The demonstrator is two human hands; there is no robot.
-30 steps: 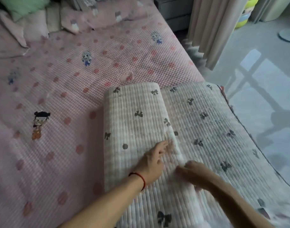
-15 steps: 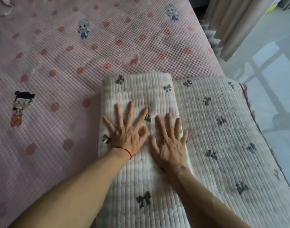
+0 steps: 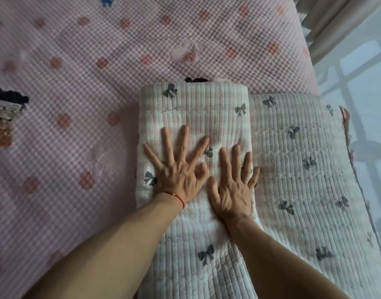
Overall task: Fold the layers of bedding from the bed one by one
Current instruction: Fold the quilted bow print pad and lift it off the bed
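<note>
A white quilted blanket [image 3: 293,173] with grey bows lies on the bed's right side, near its edge. Its left part is folded over into a thick raised strip [image 3: 196,113]. My left hand [image 3: 178,167], with a red string at the wrist, presses flat on that strip with fingers spread. Beside it my right hand [image 3: 232,186] also presses flat, its little finger at the strip's right fold. Under the blanket lies a pink checked sheet [image 3: 88,104] with red dots and cartoon figures.
The bed's right edge runs down beside the blanket, with pale floor [image 3: 371,87] beyond it. A beige curtain [image 3: 327,20] hangs at the top right. The pink sheet stretches wide to the left and beyond the blanket.
A second ago my hands were curled at the fold's seam; both have since spread flat on the folded strip. My head has come closer and looks further down.
</note>
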